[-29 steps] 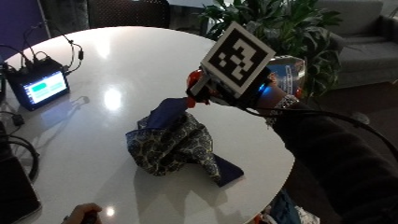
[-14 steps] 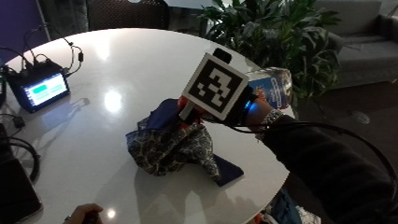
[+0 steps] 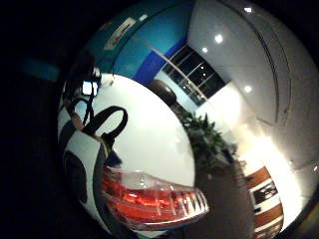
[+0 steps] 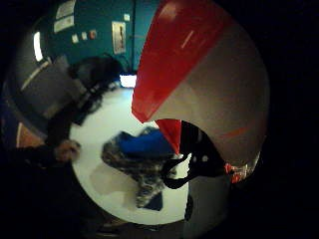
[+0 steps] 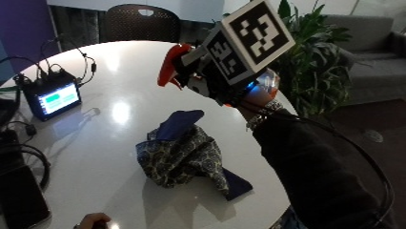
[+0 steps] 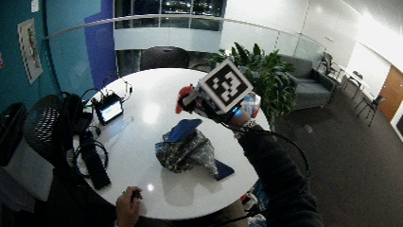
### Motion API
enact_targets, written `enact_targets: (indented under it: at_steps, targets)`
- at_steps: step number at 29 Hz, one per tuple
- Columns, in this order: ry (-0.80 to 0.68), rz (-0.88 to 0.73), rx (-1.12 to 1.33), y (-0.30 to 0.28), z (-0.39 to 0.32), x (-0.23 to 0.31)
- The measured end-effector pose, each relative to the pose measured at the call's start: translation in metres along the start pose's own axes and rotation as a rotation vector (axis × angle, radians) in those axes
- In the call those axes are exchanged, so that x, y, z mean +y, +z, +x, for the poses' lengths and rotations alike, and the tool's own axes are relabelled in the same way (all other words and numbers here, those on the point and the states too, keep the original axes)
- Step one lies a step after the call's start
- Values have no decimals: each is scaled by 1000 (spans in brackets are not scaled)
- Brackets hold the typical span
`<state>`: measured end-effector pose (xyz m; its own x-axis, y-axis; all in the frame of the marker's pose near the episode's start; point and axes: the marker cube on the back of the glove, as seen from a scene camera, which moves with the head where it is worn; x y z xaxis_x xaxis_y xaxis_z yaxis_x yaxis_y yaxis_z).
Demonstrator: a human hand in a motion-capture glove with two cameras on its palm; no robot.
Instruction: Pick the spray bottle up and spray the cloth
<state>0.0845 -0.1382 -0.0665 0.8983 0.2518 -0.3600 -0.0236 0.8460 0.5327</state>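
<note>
The gloved right hand is raised above the bench, its fingers curled round the spray bottle, which is held in the air with its red-orange nozzle end pointing towards ten o'clock in the outside view. The bottle's clear body with red inside is seen close to the palm, and its red and white head fills much of the thumb-side view. The cloth, patterned on one face and plain blue on the other, lies crumpled on the white round bench below the hand at about seven o'clock from it, not touched by the bottle. A small screen with cables stands well apart at nine o'clock. A bare hand rests at the bench's near edge. A plant stands beyond the bench at three o'clock
</note>
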Motion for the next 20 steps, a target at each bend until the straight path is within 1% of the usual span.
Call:
enact_targets:
  at_steps: [4, 10, 16, 20]
  targets:
    - [139, 114, -211, -17, -15, -5]
    - [270, 272, -395, -27, -44, -6]
    - [364, 302, -629, -11, -73, -16]
    - [402, 305, -736, 8, -92, -16]
